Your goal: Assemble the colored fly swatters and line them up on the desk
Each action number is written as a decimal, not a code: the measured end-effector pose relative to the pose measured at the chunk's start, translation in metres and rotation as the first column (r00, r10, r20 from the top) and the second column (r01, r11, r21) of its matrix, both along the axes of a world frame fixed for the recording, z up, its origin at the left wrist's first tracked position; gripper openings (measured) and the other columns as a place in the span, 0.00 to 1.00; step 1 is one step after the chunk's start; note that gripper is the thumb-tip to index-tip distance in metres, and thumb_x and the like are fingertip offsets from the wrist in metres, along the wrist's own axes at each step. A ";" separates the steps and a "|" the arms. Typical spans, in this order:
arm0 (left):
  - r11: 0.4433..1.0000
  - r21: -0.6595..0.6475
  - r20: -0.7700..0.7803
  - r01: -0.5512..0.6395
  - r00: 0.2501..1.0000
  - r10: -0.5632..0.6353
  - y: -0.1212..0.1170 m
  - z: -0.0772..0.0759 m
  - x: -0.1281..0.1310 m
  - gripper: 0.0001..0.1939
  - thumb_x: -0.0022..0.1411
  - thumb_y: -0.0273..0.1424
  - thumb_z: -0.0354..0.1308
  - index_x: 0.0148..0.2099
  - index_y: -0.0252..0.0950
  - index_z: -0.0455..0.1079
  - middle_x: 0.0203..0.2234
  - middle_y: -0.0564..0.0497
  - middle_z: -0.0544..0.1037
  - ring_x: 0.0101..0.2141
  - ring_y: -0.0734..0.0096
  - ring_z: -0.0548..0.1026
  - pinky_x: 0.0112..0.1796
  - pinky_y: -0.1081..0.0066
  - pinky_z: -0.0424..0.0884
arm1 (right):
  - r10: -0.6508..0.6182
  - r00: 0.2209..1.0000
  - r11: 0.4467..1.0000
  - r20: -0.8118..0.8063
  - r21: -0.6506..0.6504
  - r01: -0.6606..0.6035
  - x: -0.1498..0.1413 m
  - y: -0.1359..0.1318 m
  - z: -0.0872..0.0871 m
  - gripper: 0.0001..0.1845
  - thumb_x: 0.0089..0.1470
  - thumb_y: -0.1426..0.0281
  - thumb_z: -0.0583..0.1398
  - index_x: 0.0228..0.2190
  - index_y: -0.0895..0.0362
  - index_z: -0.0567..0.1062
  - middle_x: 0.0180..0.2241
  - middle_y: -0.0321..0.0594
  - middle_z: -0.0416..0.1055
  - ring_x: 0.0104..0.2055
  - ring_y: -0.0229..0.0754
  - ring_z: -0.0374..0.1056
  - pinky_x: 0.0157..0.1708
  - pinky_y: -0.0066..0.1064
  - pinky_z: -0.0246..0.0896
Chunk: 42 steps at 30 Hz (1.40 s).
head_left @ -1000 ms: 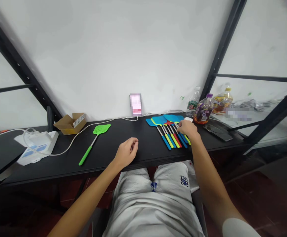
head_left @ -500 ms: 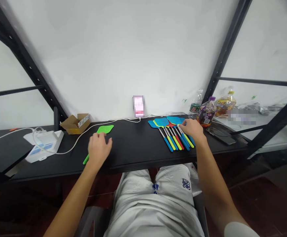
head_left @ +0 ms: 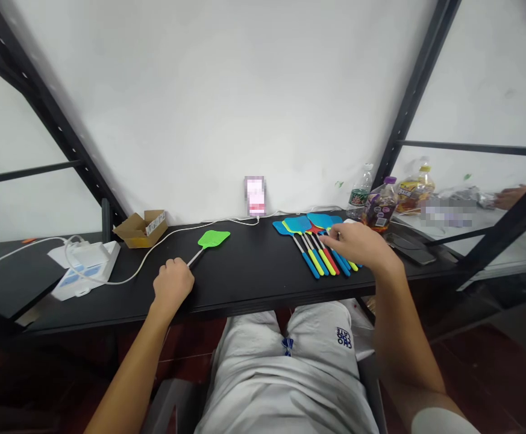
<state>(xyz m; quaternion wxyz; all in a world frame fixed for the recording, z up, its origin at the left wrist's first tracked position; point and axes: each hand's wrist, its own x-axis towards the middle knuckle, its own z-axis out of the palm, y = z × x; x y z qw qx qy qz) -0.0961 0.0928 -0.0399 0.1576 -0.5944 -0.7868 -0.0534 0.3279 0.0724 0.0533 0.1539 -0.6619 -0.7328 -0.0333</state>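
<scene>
While our left hand (head_left: 172, 286) curls closed around the handle of a green plastic fly swatter (head_left: 214, 239), our right hand (head_left: 355, 244) hovers open, fingers spread, just above a tight fan of multicoloured swatters (head_left: 310, 253) on the black tabletop (head_left: 244, 289). We have 1 swatter lying apart, the rest bunched, with a purple-capped plastic bottle (head_left: 381, 205) beyond.

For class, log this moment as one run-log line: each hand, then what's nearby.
left hand: holds green swatter | right hand: over swatter row | nearby: bottles, cardboard box
</scene>
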 end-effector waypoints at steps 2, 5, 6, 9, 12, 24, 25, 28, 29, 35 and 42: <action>1.000 -0.009 0.044 0.009 0.999 -0.009 -0.005 0.006 0.006 0.18 0.69 0.30 0.41 0.49 0.25 0.67 0.44 0.30 0.75 0.45 0.42 0.76 0.39 0.57 0.71 | 0.087 0.996 0.994 0.029 -0.071 -0.085 -0.004 -0.008 0.002 0.21 0.60 0.53 0.55 0.26 0.55 0.74 0.28 0.42 0.76 0.32 0.44 0.69 0.30 0.30 0.51; 0.998 -0.063 0.130 0.024 0.991 -0.015 -0.014 0.018 0.014 0.17 0.70 0.32 0.40 0.49 0.27 0.65 0.39 0.32 0.77 0.40 0.42 0.79 0.37 0.56 0.71 | 0.137 0.990 0.985 0.038 -0.111 -0.132 -0.011 -0.018 0.006 0.20 0.60 0.53 0.56 0.26 0.55 0.73 0.26 0.40 0.75 0.31 0.43 0.68 0.29 0.30 0.50; 0.997 -0.073 0.145 0.039 0.989 -0.028 -0.017 0.022 0.017 0.16 0.70 0.33 0.40 0.48 0.29 0.65 0.38 0.33 0.78 0.39 0.43 0.79 0.37 0.56 0.70 | 0.146 0.989 0.984 0.036 -0.111 -0.141 -0.013 -0.020 0.007 0.20 0.60 0.53 0.56 0.26 0.55 0.72 0.27 0.40 0.75 0.31 0.43 0.67 0.29 0.30 0.50; 0.985 -0.037 0.168 0.166 0.973 -0.158 -0.026 0.029 0.024 0.12 0.70 0.33 0.42 0.47 0.33 0.64 0.36 0.38 0.78 0.38 0.47 0.79 0.36 0.60 0.69 | 0.173 0.985 0.980 0.024 -0.102 -0.170 -0.017 -0.025 0.008 0.22 0.59 0.51 0.56 0.26 0.55 0.72 0.26 0.40 0.75 0.31 0.43 0.68 0.28 0.30 0.49; 0.919 0.082 0.204 0.386 0.896 -0.394 -0.033 0.030 0.033 0.10 0.71 0.35 0.45 0.47 0.37 0.64 0.35 0.45 0.78 0.38 0.54 0.78 0.36 0.64 0.68 | 0.188 0.982 0.979 0.010 -0.085 -0.186 -0.017 -0.021 0.006 0.23 0.59 0.48 0.56 0.30 0.55 0.74 0.25 0.40 0.74 0.30 0.44 0.68 0.29 0.30 0.50; 0.654 0.261 0.064 0.711 0.663 -0.746 -0.030 0.001 0.074 0.16 0.75 0.36 0.41 0.48 0.38 0.69 0.37 0.48 0.74 0.35 0.67 0.75 0.35 0.70 0.66 | 0.357 0.699 0.853 -0.619 -0.088 -0.514 -0.014 0.037 -0.023 0.39 0.63 0.41 0.39 0.22 0.56 0.70 0.11 0.35 0.62 0.15 0.36 0.58 0.25 0.29 0.59; 0.654 0.267 0.060 0.708 0.665 -0.744 -0.027 -0.002 0.074 0.16 0.75 0.35 0.41 0.47 0.38 0.69 0.37 0.48 0.75 0.36 0.67 0.75 0.36 0.70 0.66 | 0.332 0.656 0.842 -0.678 -0.101 -0.530 -0.016 0.040 -0.026 0.40 0.63 0.40 0.39 0.22 0.57 0.70 0.12 0.37 0.65 0.14 0.36 0.59 0.22 0.29 0.58; 0.657 0.273 0.079 0.703 0.664 -0.744 -0.021 -0.009 0.072 0.14 0.74 0.33 0.42 0.45 0.38 0.69 0.36 0.48 0.76 0.35 0.66 0.75 0.35 0.69 0.66 | 0.242 0.501 0.808 -0.831 -0.113 -0.578 -0.023 0.047 -0.033 0.39 0.62 0.39 0.40 0.35 0.60 0.71 0.25 0.48 0.78 0.19 0.41 0.70 0.17 0.27 0.57; 0.661 0.268 0.091 0.701 0.664 -0.742 -0.019 -0.011 0.071 0.14 0.74 0.33 0.42 0.44 0.38 0.69 0.35 0.49 0.76 0.34 0.66 0.75 0.35 0.69 0.65 | 0.220 0.463 0.796 -0.859 -0.116 -0.594 -0.025 0.048 -0.035 0.38 0.61 0.39 0.41 0.39 0.60 0.70 0.29 0.51 0.80 0.23 0.44 0.75 0.17 0.27 0.60; 0.700 0.227 0.183 0.677 0.677 -0.713 -0.012 -0.016 0.065 0.13 0.73 0.33 0.42 0.41 0.40 0.68 0.35 0.50 0.77 0.34 0.65 0.75 0.34 0.69 0.64 | 0.172 0.400 0.764 -0.900 -0.134 -0.631 -0.029 0.053 -0.040 0.36 0.61 0.39 0.44 0.41 0.59 0.69 0.36 0.56 0.81 0.39 0.51 0.79 0.29 0.34 0.75; 0.700 0.189 0.240 0.689 0.659 -0.713 -0.012 -0.014 0.065 0.14 0.72 0.34 0.42 0.37 0.40 0.66 0.32 0.51 0.76 0.33 0.65 0.74 0.34 0.69 0.64 | 0.151 0.395 0.788 -0.906 -0.131 -0.602 -0.034 0.054 -0.043 0.33 0.59 0.41 0.50 0.40 0.58 0.72 0.40 0.55 0.80 0.44 0.52 0.78 0.33 0.36 0.77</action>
